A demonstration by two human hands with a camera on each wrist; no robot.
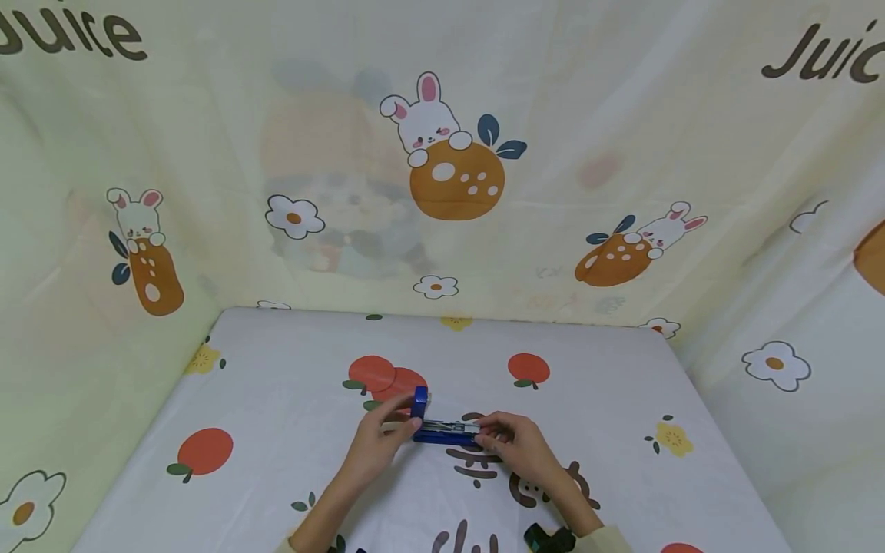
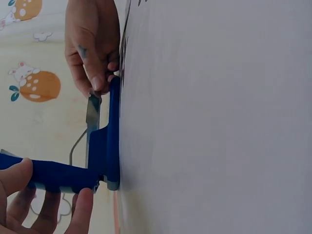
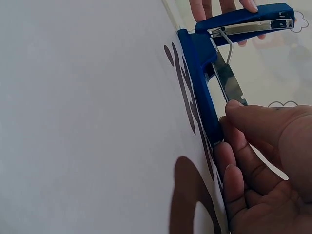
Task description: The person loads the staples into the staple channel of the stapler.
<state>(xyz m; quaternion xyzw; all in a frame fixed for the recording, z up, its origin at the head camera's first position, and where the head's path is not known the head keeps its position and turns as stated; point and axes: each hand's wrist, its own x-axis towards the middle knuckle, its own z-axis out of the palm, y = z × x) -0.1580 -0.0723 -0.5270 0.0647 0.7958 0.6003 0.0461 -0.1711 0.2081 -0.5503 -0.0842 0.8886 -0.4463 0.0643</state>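
A blue stapler (image 1: 445,438) lies on the table, its top cover (image 3: 253,20) swung up at a steep angle from the base. The metal staple channel (image 3: 230,82) and a bent wire arm show between cover and base. My left hand (image 1: 371,447) grips the raised cover at the hinge end, fingers and thumb on either side of it. At the other end, my right hand (image 1: 523,447) pinches the front of the stapler, thumb on the channel's tip and fingers by the base. Whether staples lie in the channel I cannot tell.
A white tablecloth (image 1: 290,415) printed with fruit and flowers covers the table. Pale printed curtains (image 1: 525,253) hang behind it and at both sides. A small dark object (image 1: 549,538) sits by my right wrist at the lower edge.
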